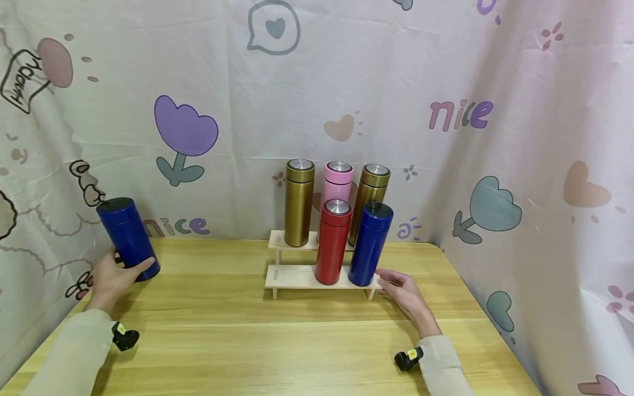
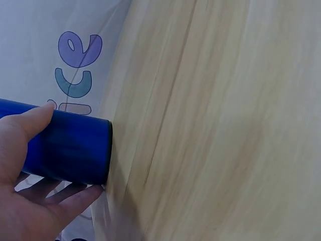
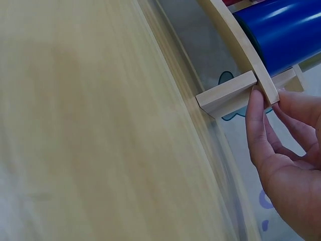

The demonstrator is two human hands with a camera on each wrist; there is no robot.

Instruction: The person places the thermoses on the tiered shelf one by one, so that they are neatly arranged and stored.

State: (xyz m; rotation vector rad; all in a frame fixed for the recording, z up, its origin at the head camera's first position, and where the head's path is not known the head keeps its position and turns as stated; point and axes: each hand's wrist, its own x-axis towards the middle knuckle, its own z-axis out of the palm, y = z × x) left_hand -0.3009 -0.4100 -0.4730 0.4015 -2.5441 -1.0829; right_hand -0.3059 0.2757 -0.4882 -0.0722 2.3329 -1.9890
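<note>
At the table's left side, my left hand point(image 1: 110, 280) grips a blue thermos bottle point(image 1: 127, 236) round its lower body. The bottle leans a little to the left; in the left wrist view its base point(image 2: 110, 150) is close over the table, thumb on one side and fingers on the other. My right hand point(image 1: 403, 294) pinches the right end of the lower shelf point(image 1: 292, 279) of a two-step wooden rack, thumb and finger on the board's two faces point(image 3: 266, 83). Beside those fingers stands another blue thermos point(image 1: 369, 247) on that shelf, with a red thermos point(image 1: 333, 245) left of it.
On the rack's upper step point(image 1: 278, 240) stand a gold thermos point(image 1: 299, 206), a pink thermos point(image 1: 338, 179) and a second gold thermos point(image 1: 371, 184), the latter two partly hidden by the front bottles. A printed curtain point(image 1: 277, 110) hangs behind the wooden table point(image 1: 257, 341).
</note>
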